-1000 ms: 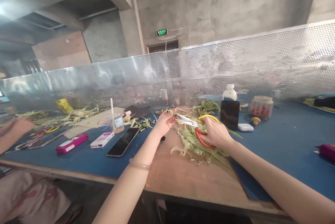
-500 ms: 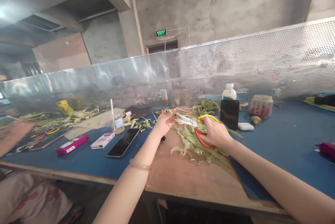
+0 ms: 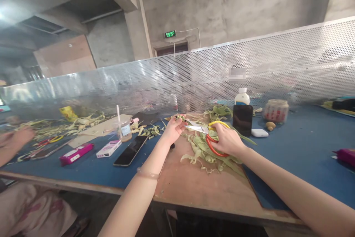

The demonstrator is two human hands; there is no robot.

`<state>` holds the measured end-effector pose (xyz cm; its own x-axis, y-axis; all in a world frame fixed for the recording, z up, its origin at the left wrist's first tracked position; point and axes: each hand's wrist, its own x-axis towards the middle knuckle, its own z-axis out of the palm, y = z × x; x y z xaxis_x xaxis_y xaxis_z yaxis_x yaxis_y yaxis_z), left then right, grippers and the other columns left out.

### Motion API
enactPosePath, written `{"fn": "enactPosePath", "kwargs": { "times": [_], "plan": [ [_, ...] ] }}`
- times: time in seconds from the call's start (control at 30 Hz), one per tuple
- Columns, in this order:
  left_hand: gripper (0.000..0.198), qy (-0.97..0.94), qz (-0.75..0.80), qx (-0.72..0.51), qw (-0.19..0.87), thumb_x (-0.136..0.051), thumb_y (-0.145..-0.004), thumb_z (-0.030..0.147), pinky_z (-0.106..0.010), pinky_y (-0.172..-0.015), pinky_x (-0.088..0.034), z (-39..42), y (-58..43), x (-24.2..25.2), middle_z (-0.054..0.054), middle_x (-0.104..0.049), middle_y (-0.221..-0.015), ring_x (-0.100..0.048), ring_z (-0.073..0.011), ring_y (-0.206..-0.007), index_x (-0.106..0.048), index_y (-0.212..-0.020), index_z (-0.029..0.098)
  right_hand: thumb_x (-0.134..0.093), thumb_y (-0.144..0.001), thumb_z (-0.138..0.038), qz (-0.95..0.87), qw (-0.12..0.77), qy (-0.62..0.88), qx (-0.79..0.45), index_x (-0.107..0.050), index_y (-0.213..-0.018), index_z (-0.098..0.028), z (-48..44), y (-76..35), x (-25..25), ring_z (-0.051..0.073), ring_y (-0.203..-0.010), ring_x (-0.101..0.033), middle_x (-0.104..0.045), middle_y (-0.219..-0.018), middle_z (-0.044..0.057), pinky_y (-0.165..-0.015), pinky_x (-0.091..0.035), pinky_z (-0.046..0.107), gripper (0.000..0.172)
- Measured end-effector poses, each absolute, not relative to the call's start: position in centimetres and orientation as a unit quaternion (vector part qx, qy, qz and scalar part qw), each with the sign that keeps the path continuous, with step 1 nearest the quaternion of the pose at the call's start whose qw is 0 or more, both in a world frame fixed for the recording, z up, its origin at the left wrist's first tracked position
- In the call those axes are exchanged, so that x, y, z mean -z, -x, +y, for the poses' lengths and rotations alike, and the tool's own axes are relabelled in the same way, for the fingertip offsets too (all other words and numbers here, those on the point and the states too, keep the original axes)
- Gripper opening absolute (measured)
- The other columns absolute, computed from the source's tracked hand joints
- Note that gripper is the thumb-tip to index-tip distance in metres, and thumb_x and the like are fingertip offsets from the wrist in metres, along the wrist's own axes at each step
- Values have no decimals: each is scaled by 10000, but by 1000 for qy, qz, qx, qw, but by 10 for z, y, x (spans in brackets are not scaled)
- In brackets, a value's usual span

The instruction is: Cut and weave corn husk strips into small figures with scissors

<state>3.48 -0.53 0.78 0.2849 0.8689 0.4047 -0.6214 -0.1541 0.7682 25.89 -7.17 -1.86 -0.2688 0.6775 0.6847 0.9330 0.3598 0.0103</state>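
Note:
My left hand (image 3: 174,130) is closed on a small, knobbly green plant piece (image 3: 181,118), its fingers hiding part of it. In my right hand (image 3: 227,138) is a pair of scissors (image 3: 201,129) with one yellow and one red handle. The blades stand apart and point left at my left fingertips, close to the plant piece. Under the scissors lies a heap of pale green leaves and curled strips (image 3: 205,148) on a bare wooden board (image 3: 188,189).
Left are a black phone (image 3: 131,151), a white box (image 3: 109,149), a pink packet (image 3: 77,154) and a cup with straw (image 3: 125,132). Right stand a propped phone (image 3: 242,120), a bottle (image 3: 242,96) and a jar (image 3: 276,111). A co-worker's hand (image 3: 20,137) is far left.
The scissors' blades have opened a little wider near my left fingertips. Both my hands stay almost in place. The co-worker's hand at the far left has shifted slightly.

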Motion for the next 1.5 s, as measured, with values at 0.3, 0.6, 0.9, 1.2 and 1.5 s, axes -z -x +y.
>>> {"fn": "enactPosePath", "kwargs": {
  "times": [0.3,0.6,0.9,1.2,1.5],
  "plan": [
    [291,-478,124,-586,642,-760,-587,190,-238,-647,-499,-1,-34,-6,2,-655,-893,-628,-114,-680,-580,-815,179,-473,-766,-430,-769,306,524,201,-462,-1084,-154,-74,-258,18,243,-921,-589,-618,-1028,105,-643,-427,291,422],
    [276,-497,119,-565,648,-757,-583,174,-245,-644,-493,0,-34,-6,6,-654,-883,-617,-105,-643,-589,-802,180,-475,-760,-441,-767,301,528,204,-456,-1085,-157,-74,-258,17,245,-925,-587,-618,-1026,105,-648,-426,290,432],
    [305,-492,131,-567,647,-772,-562,174,-258,-639,-493,0,-34,-5,-1,-661,-883,-617,-118,-646,-573,-793,177,-468,-766,-432,-770,293,528,207,-462,-1079,-152,-76,-257,14,250,-915,-586,-621,-1020,110,-637,-422,290,420],
    [299,-495,121,-569,645,-767,-568,174,-239,-628,-492,-1,-35,-6,5,-661,-874,-624,-115,-650,-570,-792,183,-467,-776,-448,-765,301,527,214,-460,-1079,-157,-75,-257,15,247,-913,-587,-621,-1012,106,-639,-425,290,421],
    [281,-492,122,-570,647,-743,-587,131,-252,-649,-496,-2,-34,-6,2,-661,-892,-633,-126,-684,-560,-792,187,-458,-786,-453,-762,296,531,222,-462,-1060,-161,-76,-257,14,247,-911,-593,-622,-1019,105,-625,-427,293,401]
  ]
}}
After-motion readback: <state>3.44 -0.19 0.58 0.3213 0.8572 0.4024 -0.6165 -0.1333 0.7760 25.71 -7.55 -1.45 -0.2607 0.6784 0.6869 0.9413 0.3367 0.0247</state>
